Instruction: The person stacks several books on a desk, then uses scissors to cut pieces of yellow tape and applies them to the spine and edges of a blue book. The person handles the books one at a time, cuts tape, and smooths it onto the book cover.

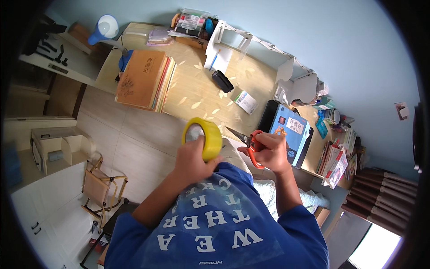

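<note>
Your left hand wraps the yellow plastic tape roll by its rim, held up over the wooden desk. It's probably light, stiff, slick; keep gripping the rim. Your right hand is closed around the orange-handled steel scissors, blades parted; keep your fingers in the loops.

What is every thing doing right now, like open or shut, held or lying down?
Yellow tape roll: held up in the left hand.
Red-handled scissors: held in the right hand, blades shut or nearly so.
Stack of books: closed, lying flat on the desk.
Black case: shut, lying on the desk.
Blue book: closed, lying flat.
Folding chair: unfolded, standing on the floor.
</note>
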`<state>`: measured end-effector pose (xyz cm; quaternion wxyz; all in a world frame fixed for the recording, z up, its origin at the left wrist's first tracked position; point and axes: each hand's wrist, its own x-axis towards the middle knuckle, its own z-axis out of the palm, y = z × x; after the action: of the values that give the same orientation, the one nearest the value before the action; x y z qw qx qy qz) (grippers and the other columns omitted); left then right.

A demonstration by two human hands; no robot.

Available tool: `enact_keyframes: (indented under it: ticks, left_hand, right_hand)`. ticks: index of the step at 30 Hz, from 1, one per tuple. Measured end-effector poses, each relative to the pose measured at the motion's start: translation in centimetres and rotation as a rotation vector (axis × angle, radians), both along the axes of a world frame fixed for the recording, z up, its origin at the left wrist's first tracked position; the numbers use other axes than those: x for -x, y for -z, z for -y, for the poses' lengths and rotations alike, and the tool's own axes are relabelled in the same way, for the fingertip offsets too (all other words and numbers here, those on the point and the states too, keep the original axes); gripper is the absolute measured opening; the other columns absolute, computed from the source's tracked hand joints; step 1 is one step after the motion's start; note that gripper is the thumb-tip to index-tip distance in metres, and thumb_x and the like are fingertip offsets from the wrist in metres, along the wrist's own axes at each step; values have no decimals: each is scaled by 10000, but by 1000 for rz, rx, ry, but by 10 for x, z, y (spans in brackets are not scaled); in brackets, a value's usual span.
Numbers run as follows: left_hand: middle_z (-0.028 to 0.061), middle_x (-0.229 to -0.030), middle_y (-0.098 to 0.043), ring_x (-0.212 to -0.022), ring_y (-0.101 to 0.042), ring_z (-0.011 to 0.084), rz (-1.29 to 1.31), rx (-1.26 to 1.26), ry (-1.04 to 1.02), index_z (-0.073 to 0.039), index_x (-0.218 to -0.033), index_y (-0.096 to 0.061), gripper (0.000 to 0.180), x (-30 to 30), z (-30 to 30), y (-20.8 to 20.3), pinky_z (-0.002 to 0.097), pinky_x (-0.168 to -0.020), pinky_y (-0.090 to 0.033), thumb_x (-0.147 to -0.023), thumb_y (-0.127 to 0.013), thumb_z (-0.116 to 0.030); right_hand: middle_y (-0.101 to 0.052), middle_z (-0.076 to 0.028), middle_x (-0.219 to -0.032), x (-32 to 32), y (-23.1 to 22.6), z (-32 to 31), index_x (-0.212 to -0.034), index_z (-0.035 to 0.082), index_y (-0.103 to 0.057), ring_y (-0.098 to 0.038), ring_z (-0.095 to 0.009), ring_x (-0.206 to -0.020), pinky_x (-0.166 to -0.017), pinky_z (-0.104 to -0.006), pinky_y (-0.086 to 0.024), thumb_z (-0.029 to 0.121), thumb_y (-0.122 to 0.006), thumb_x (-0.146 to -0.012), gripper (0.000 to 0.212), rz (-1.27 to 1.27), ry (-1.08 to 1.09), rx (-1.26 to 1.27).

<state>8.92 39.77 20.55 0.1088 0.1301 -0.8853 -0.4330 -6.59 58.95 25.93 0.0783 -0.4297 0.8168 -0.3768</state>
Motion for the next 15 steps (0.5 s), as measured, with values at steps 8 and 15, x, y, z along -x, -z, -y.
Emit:
enact_keyframes:
  ticks: [8,15]
  left_hand:
    - [183,-828,-627,-793,-618,378,226,360,-117,-21,-922,-582,419,83,50,139,463,-714,-494,-734,-823,-307]
    - [160,-955,-613,-959,-575,356,225,485,-6,-24,-939,-596,353,138,82,197,437,-838,-463,-746,-809,-228]
  right_hand:
    - [-507,-55,-549,42,20,7,-689,26,-607,-512,-179,-457,-433,-299,-391,212,-918,-662,363,51,19,-30]
    - [-501,-74,-582,68,54,13,-732,33,-629,-532,-253,-483,-438,-335,-414,184,-903,-634,328,75,33,35]
